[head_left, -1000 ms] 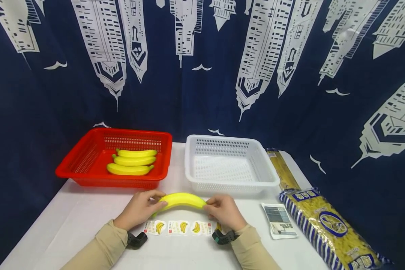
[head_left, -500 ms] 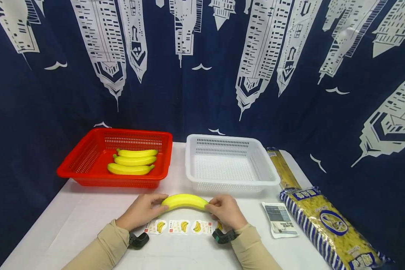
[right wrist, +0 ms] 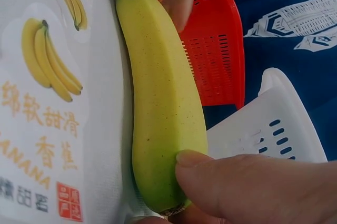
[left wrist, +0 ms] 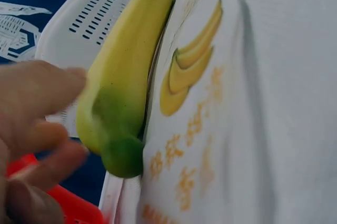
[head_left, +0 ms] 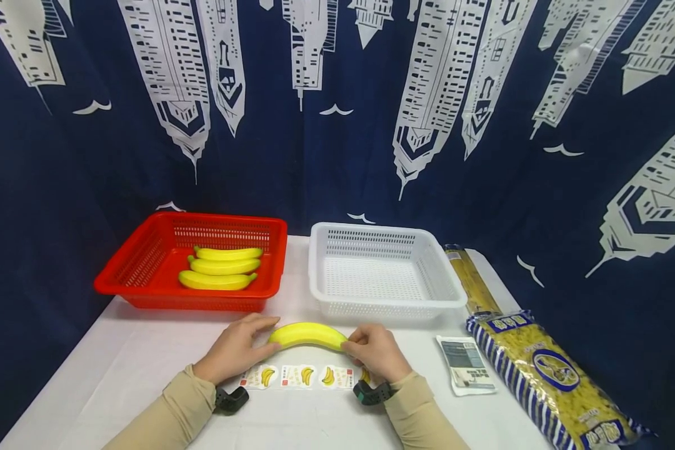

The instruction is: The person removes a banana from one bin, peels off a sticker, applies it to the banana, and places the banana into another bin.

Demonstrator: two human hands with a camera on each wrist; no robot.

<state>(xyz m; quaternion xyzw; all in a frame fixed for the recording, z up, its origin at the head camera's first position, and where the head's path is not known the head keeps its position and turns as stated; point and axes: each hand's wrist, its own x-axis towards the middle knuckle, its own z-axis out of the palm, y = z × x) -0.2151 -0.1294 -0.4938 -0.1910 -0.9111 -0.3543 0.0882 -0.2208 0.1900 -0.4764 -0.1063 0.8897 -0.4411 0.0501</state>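
A yellow banana [head_left: 308, 335] with green ends lies crosswise on the white table in the head view. My right hand [head_left: 378, 351] pinches its right tip; the right wrist view shows the thumb [right wrist: 210, 174] on the peel. At the stem end my left hand [head_left: 240, 347] is spread, and its fingers [left wrist: 52, 84] look just off the peel in the left wrist view. A strip of banana stickers [head_left: 298, 377] lies in front of the banana, its right end partly covered by my right hand.
Behind on the left stands a red basket [head_left: 191, 302] with three bananas [head_left: 219, 267]. A white basket [head_left: 390, 307] stands to its right. Further right lie a small white packet [head_left: 467, 366], a pasta bag [head_left: 557, 381] and another long package [head_left: 472, 281].
The banana has shifted slightly to the right since a second ago. My left hand's fingers have loosened from its stem end and spread apart. My right hand still pinches the other tip.
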